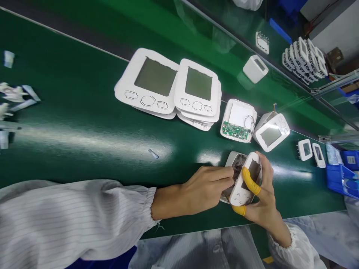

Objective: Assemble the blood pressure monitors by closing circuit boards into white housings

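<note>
My right hand (265, 201), with yellow finger cots on two of its fingers, grips a white front cover with a display (254, 172). That cover stands tilted over an open white housing (230, 158), and dark parts or wires show in the gap between them. From the left my left hand (209, 186) reaches into this gap. Its fingers are pressed together, and their tips and whatever they pinch are hidden. Just beyond, a white casing with a green circuit board (237, 130) lies beside another white device with a display (271, 132).
Two stacks of white display covers (155, 78) (198, 87) lie at the back. Small white pieces (14, 93) are scattered at far left, and a small strip (153, 153) lies mid-table. Blue bins (340, 179) stand at right. More covers (304, 59) sit on a glass shelf.
</note>
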`<control>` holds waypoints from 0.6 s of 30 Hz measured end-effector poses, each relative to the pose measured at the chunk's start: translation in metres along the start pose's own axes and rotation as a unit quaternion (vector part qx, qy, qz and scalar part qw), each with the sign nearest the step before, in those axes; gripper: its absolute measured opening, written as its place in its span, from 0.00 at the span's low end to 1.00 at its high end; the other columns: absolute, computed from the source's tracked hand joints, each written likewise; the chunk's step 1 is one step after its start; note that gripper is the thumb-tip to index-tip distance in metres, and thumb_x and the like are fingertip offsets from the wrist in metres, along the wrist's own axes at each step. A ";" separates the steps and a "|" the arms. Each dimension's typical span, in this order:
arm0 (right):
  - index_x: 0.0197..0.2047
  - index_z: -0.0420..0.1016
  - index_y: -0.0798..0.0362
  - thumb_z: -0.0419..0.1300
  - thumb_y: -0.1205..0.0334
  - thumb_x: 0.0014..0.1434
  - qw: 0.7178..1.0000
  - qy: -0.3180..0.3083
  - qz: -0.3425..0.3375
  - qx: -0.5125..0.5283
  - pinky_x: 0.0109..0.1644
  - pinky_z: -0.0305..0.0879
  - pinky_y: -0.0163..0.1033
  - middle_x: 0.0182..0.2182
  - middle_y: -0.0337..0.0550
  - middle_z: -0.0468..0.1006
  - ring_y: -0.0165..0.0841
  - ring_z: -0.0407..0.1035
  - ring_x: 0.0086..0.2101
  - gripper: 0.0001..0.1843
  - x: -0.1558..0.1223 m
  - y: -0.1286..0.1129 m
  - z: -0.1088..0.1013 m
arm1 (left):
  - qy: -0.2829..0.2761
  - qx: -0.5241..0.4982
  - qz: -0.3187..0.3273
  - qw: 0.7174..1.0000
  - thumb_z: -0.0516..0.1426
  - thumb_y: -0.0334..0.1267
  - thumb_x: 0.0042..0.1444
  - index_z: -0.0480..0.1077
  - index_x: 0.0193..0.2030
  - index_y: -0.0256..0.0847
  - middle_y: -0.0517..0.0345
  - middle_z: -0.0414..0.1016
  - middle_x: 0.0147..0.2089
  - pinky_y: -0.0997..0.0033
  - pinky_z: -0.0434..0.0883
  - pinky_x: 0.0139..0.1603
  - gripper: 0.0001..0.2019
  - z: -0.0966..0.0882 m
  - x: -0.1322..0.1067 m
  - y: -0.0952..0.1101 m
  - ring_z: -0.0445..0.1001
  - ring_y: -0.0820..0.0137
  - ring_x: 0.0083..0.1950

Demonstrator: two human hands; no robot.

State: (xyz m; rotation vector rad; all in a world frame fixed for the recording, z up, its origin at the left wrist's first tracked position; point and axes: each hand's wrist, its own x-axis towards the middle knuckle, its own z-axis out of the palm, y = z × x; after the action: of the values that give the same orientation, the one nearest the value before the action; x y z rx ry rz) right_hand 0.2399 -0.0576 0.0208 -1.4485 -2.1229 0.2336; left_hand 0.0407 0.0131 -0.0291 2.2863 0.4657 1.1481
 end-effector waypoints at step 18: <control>0.66 0.72 0.48 0.75 0.56 0.52 0.998 -0.054 0.028 -0.010 0.64 0.67 0.68 0.74 0.59 0.48 0.61 0.47 0.70 0.39 -0.004 -0.001 -0.001 | -0.105 0.036 -0.046 0.993 0.52 0.26 0.64 0.75 0.53 0.31 0.31 0.68 0.61 0.54 0.81 0.46 0.15 -0.022 -0.003 0.011 0.75 0.53 0.55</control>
State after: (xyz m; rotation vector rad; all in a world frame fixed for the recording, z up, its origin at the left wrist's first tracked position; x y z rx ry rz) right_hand 0.2411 -0.0622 0.0207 -1.5398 -2.1770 0.3188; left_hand 0.0219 0.0092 -0.0134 2.3876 0.5314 0.8463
